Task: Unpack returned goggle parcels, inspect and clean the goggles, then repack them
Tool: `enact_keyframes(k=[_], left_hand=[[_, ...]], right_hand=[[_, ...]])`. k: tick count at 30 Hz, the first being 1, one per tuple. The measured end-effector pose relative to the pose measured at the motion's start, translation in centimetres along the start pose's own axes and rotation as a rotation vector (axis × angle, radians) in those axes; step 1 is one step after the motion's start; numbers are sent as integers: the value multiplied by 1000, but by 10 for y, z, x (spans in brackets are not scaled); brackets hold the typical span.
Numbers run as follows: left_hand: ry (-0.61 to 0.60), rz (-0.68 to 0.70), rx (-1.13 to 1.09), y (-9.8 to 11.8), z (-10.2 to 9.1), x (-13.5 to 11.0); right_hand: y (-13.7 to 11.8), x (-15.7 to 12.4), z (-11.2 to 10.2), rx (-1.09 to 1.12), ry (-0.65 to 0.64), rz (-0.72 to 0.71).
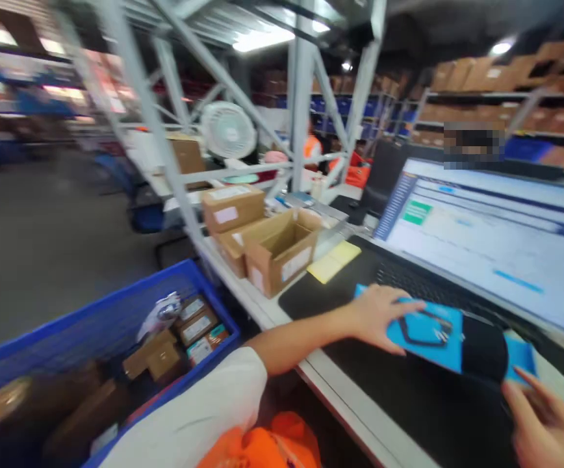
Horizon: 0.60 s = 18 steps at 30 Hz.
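A flat blue package [433, 338] with a dark outline printed on it and a black band across its right part lies tilted over the black desk mat. My left hand [379, 317] grips its left part, fingers over the top face. At the other end, my right hand [545, 416] has thumb and forefinger closed at the package's lower right edge; motion blur softens these fingers. Just behind the package is a black keyboard [413, 283], partly covered by it. A lit monitor [487, 240] stands beyond the keyboard.
An open cardboard box [282, 263] and closed boxes [233, 207] stand left on the desk, beside a yellow paper [334, 261]. A blue crate [199, 276] with several small boxes sits lower left. Grey metal posts [150, 123] rise along the desk edge. A fan [228, 130] is behind.
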<state>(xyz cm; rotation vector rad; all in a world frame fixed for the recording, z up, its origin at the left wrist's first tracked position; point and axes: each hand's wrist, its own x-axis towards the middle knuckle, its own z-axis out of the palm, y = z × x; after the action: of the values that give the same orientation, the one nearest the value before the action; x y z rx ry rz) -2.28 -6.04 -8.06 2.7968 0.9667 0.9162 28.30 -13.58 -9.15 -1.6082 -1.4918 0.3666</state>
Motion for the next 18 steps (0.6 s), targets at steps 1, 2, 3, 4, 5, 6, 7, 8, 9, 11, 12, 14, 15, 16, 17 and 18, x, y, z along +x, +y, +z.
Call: enact_keyframes(k=[1,2,3,4,5,6,7,8,9,11,12,14,15,16,17,18], left_hand=[[22,-13,-21,-4,-1,0],[35,-21,-36,-8,-1,1],[51,-25,-46,-12,-1,2],[71,-22,-47,-17,-1,3],[96,-14,-32,-21,-2,4],[117,-6,-6,-25,-3,5],[138,7,25,-28,-4,6],[156,22,62,-31,-4,6],[170,36,101,-32,-5,6],[187,68,166,-32,-4,6],[192,83,187,-31,-3,5],[196,114,205,-29,3,5],[197,128,208,-29,6,5],[201,139,211,-30,9,5],[211,147,217,-31,13,6],[232,154,225,-33,16,7]], right_hand=[[5,-6,-4,73,152,78],[8,-8,-7,156,227,104],[10,-8,-9,218,306,86],[11,-4,-10,250,375,52],[12,1,-11,252,395,25],[14,6,-11,252,355,19],[16,11,-11,273,311,30],[18,16,-11,298,257,49],[20,19,-10,313,192,76],[27,21,-9,347,50,156],[31,22,-8,362,-33,213],[40,23,-10,402,-189,337],[45,24,-11,422,-240,391],[50,25,-13,444,-263,430],[54,27,-15,472,-257,454],[59,29,-17,510,-223,463]])
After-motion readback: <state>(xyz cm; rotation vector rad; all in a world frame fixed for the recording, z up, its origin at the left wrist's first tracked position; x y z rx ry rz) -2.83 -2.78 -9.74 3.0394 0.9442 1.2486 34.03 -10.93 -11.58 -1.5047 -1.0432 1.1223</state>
